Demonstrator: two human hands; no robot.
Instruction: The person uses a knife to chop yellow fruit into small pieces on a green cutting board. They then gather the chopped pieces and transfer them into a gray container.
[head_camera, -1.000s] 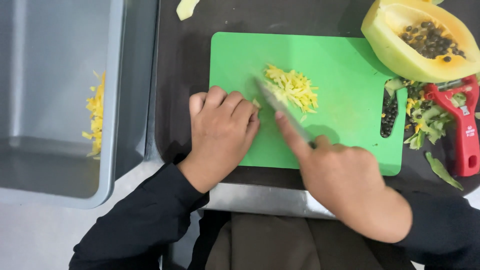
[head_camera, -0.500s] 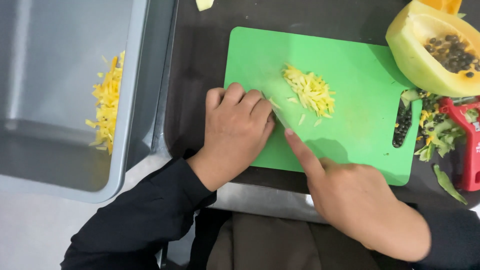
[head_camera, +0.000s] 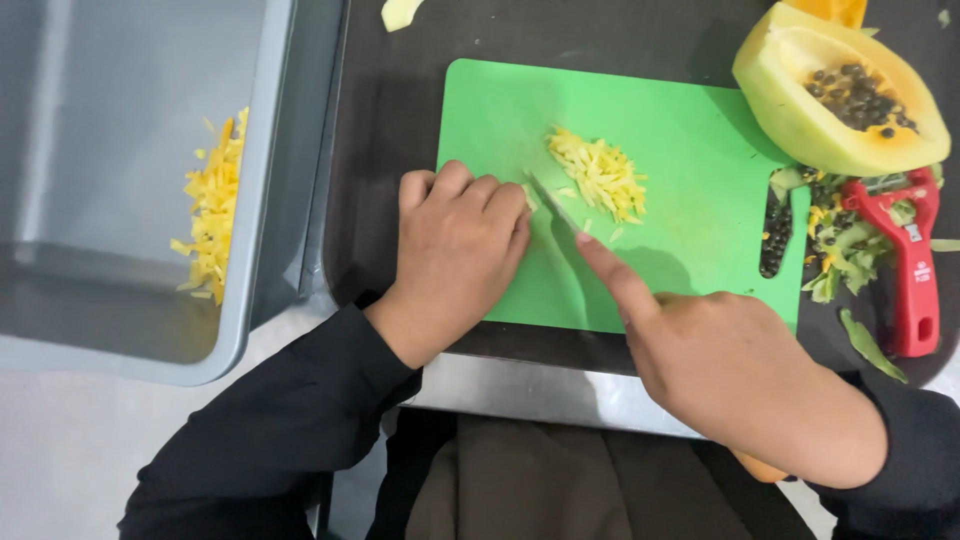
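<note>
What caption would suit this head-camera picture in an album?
Right hand holds a knife beside yellow shreds on a green board; left hand rests curled alongside.

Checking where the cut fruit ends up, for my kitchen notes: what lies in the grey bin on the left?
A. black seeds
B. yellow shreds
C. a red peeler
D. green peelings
B: a loose heap of yellow shreds lies in the grey bin; the seeds, the red peeler and the green peelings are all on the right, by the green board.

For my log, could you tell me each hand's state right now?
Left hand: closed, knuckles up on the green cutting board; contents hidden.
Right hand: closed on a knife.
</note>
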